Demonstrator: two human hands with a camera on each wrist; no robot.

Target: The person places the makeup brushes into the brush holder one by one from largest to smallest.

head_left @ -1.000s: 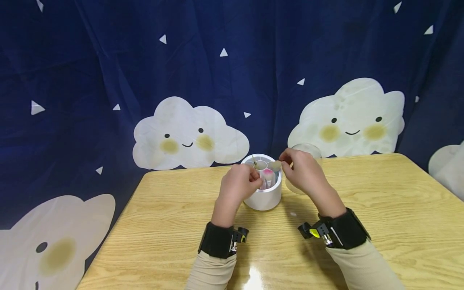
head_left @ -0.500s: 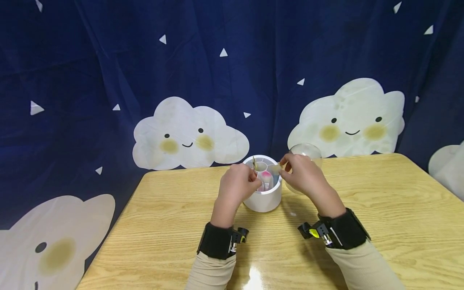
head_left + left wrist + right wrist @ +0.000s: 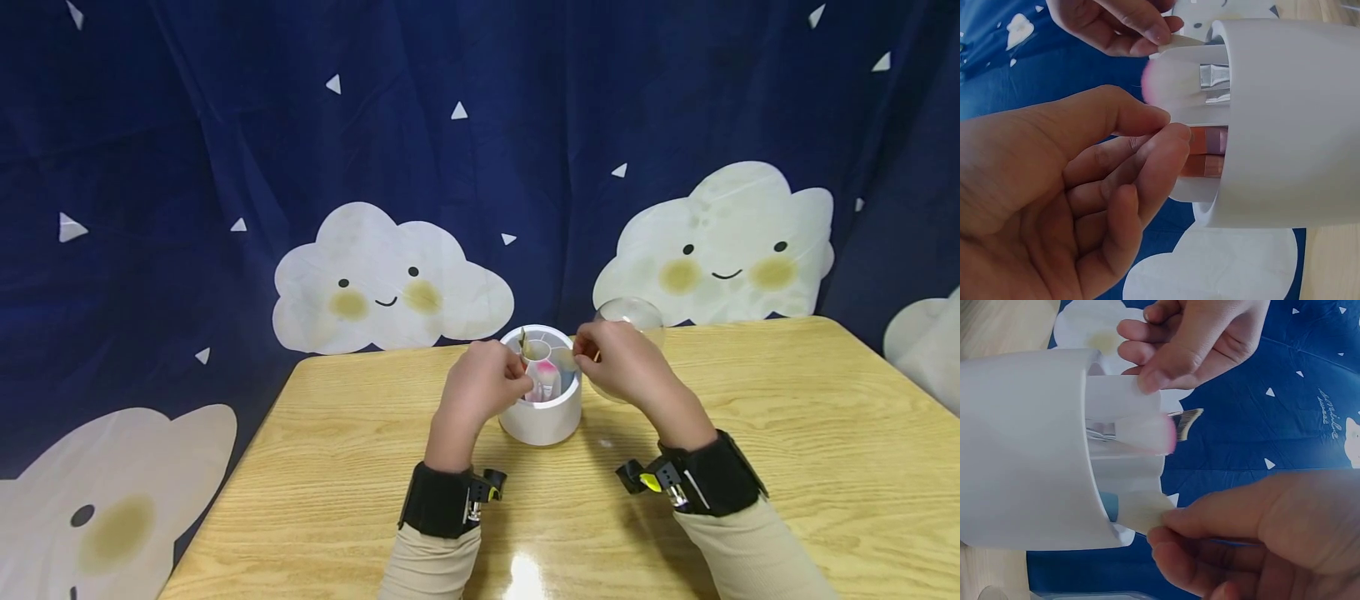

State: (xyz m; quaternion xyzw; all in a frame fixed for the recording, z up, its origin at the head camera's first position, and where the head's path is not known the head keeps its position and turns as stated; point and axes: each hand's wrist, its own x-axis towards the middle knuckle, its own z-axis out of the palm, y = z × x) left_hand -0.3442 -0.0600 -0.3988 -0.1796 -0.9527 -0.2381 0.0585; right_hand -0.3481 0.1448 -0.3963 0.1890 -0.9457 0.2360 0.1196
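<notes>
A round white brush holder (image 3: pixel 540 423) with inner dividers stands at the middle of the table. My left hand (image 3: pixel 480 379) pinches the top edge of a white divider (image 3: pixel 1116 390), beside orange-bristled brushes (image 3: pixel 1200 165). My right hand (image 3: pixel 622 358) pinches the cream bristles of a makeup brush (image 3: pixel 1141 509) with a blue ferrule, standing in the holder. Between the hands stands a fluffy white brush with a pink tip (image 3: pixel 1169 81). A small fan-shaped brush (image 3: pixel 1190 424) pokes up behind it. The brush handles are hidden inside the holder.
A clear dome cover (image 3: pixel 633 312) stands just right of the holder, partly behind my right hand. The wooden table (image 3: pixel 360 433) reaches back to a dark blue curtain (image 3: pixel 525 167) printed with clouds.
The holder has shifted slightly toward me, showing more of its inside. My left hand moved slightly left and down; my right hand moved slightly left and down too, still at the cream bristles.
</notes>
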